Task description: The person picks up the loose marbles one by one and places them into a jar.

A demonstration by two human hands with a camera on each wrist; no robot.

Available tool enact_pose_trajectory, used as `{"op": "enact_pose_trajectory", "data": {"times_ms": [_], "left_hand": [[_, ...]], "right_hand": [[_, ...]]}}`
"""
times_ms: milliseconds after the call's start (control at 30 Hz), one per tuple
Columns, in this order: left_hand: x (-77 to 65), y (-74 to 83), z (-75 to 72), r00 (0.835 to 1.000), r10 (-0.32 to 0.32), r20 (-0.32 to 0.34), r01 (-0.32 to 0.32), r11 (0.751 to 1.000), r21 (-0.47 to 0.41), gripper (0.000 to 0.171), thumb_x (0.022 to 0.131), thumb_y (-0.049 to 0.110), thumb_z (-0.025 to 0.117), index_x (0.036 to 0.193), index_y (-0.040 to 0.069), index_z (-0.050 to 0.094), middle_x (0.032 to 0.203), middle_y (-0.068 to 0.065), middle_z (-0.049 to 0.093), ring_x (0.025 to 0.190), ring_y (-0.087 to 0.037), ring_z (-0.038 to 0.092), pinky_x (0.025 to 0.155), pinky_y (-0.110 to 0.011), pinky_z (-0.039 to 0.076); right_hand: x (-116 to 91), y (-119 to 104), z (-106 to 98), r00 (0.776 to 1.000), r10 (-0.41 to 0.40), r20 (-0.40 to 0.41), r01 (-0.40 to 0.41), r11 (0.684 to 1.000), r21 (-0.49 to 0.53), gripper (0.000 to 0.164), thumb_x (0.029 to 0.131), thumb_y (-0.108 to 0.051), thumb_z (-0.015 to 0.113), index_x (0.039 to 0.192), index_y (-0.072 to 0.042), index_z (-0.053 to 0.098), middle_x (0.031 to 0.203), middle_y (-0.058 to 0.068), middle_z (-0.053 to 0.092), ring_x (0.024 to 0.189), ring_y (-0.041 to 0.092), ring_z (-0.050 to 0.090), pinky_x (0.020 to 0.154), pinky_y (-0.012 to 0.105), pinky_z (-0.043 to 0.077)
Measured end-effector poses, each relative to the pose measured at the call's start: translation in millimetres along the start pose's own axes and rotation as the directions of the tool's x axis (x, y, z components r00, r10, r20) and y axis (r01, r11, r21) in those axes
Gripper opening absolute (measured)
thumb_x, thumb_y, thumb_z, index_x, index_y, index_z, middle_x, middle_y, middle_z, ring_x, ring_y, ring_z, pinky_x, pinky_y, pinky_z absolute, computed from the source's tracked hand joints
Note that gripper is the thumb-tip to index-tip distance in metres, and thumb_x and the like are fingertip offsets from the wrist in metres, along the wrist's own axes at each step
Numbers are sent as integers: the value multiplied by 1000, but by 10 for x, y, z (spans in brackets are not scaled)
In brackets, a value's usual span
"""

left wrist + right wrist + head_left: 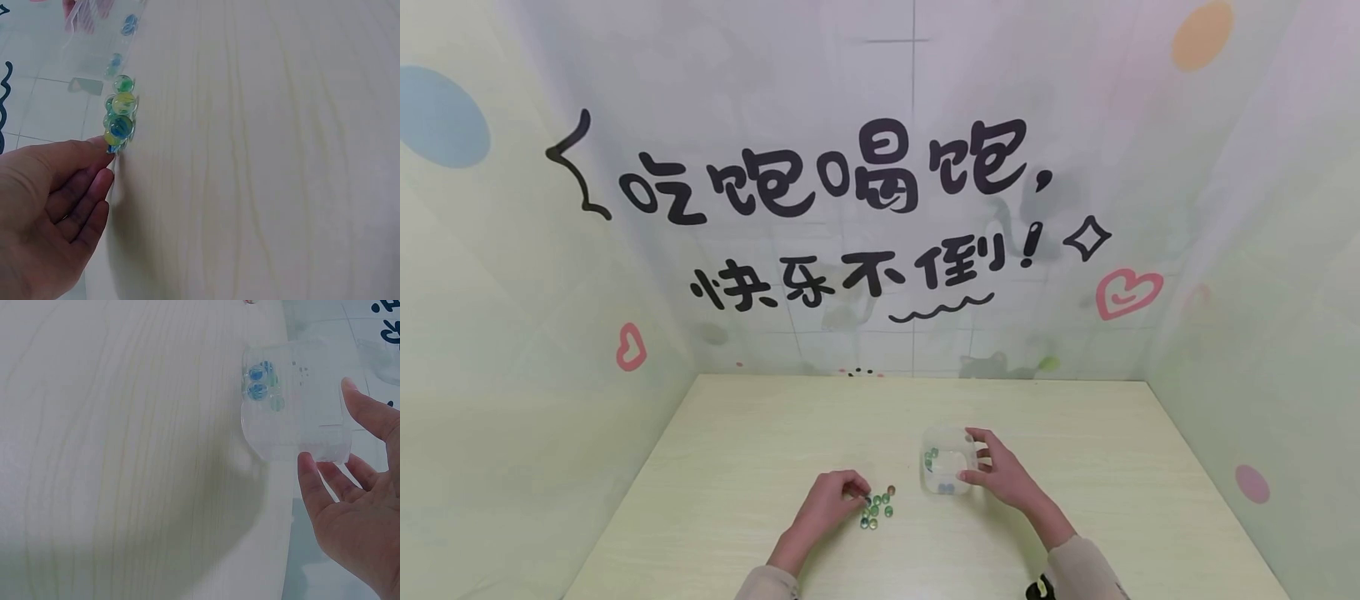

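My left hand [831, 504] is at the left side of a loose group of glass marbles [875, 511], mostly green with a few amber ones. Between its thumb and forefinger a blue-tinted marble [112, 149] is pinched, largely covered by the fingertips. To the right of the group is a clear plastic container [306, 419], its open top showing in the head view. Several blue and green marbles [257, 391] lie inside it. My right hand [1003, 477] grips the container's right side, with the thumb and fingers spread around its wall.
Everything is on a pale wood-grain table [737, 450]. A printed backdrop [880, 333] rises at its far edge, with side panels at left and right. Near the right sleeve [1081, 567] a small black object [1040, 588] shows at the bottom edge.
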State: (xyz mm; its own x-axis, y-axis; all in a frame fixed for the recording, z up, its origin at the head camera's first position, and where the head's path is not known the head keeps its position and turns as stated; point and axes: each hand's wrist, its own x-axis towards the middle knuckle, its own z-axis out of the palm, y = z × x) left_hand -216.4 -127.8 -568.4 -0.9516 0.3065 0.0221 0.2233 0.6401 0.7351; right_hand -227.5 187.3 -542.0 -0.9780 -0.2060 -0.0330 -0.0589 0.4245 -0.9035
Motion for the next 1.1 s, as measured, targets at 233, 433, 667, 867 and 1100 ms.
{"op": "enact_pose_trajectory", "data": {"times_ms": [233,433,667,867,1100], "left_hand": [[-12,10,8,1000,7,-8,-7,1000,20,11,82,6,76,92,10,72,85,1,72,77,-7,62,73,-23,53],[-3,3,18,1000,3,-8,-3,1000,15,10,83,6,76,91,9,72,84,2,71,76,-5,61,71,-20,51],[3,-1,20,1000,2,-14,-2,1000,8,9,83,5,76,90,10,72,83,3,71,75,-4,60,70,-20,51],[20,9,20,1000,4,-25,-4,1000,4,11,82,5,76,91,10,72,83,3,70,75,-4,59,71,-20,51],[28,25,13,999,8,-38,-7,1000,22,10,83,6,76,91,11,72,84,4,70,76,-4,59,74,-22,53]], "right_hand": [[-4,-5,2,1000,3,1,-3,1000,12,69,88,-5,73,147,2,37,145,23,45,119,38,54,94,43,54],[-2,-8,4,1000,6,-2,-6,1000,9,69,88,-6,74,147,2,37,145,23,45,118,37,55,94,42,54],[-4,-2,1,1000,11,-1,-11,1000,2,70,88,-8,75,147,0,38,145,22,45,118,36,55,94,42,54],[-2,-1,-5,1000,6,5,-6,1000,5,70,88,-8,74,147,1,37,145,22,45,118,36,55,92,39,54],[-1,0,-7,1000,5,6,-5,1000,2,70,89,-7,74,147,1,37,145,22,45,118,36,54,93,40,53]]}}
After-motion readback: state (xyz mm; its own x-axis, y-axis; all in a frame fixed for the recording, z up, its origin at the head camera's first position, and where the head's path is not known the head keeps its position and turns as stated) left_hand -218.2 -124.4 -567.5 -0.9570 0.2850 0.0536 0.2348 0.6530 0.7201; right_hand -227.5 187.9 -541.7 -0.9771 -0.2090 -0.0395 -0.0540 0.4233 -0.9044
